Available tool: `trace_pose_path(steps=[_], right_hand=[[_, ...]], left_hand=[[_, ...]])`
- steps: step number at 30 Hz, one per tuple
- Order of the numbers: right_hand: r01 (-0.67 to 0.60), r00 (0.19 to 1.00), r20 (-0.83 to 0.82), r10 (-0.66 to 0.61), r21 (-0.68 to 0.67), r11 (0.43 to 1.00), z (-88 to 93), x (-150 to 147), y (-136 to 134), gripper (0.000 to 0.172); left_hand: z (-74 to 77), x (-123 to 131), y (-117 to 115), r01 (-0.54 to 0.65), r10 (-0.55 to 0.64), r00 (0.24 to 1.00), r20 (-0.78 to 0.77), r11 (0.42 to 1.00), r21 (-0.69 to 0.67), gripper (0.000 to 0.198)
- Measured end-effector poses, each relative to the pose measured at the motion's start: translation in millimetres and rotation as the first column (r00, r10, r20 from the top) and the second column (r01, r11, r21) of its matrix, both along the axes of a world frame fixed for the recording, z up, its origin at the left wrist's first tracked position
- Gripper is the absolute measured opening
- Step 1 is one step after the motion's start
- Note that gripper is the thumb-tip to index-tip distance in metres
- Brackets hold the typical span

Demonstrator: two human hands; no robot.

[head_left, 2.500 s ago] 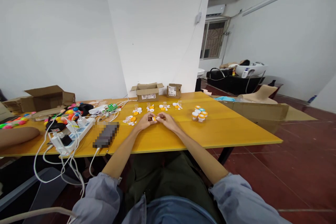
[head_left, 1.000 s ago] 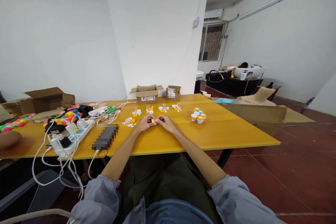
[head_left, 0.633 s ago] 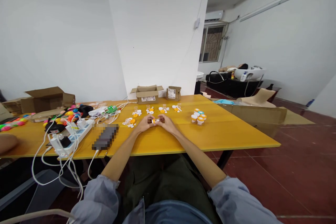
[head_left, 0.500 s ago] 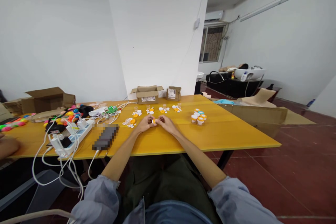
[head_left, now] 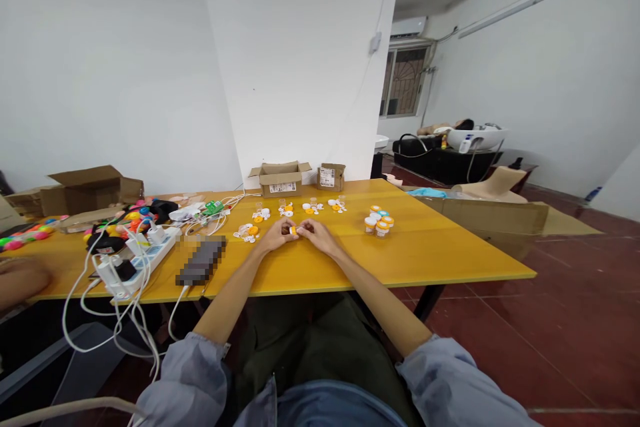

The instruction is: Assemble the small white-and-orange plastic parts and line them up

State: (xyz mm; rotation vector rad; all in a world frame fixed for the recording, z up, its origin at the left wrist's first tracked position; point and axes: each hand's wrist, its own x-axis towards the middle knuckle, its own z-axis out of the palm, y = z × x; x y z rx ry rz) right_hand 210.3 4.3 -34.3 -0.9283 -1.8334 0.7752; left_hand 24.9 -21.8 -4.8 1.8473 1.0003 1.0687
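Both of my hands rest on the yellow table, fingertips meeting. My left hand and my right hand are closed in a pinch on a small orange and white part held between them. Just beyond my hands lie several small groups of white and orange parts, with another group to the left. A cluster of small jars with orange and teal lids stands to the right of my right hand.
Two small cardboard boxes sit at the table's far edge by a white pillar. On the left lie a dark phone, a white power strip with cables, colourful items and an open carton. Another person's arm rests at far left.
My hands stay together on the small part, with only slight finger movement. The other person's arm at far left has drawn back, then crept in again.
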Motion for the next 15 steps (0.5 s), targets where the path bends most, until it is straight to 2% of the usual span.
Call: trace_pose_path(steps=[9,15], right_hand=[[-0.041,0.998,-0.036,0.042,0.04,0.998,-6.2,0.6,5.6,0.024],[0.043,0.998,-0.04,-0.043,0.013,0.999,-8.5,-1.7,7.6,0.03]], left_hand=[[-4.6,-0.9,6.1,0.001,-0.001,1.0,-0.004,1.0,0.0,0.038],[-3.0,-0.9,4.7,0.009,-0.009,1.0,0.005,1.0,0.004,0.037]])
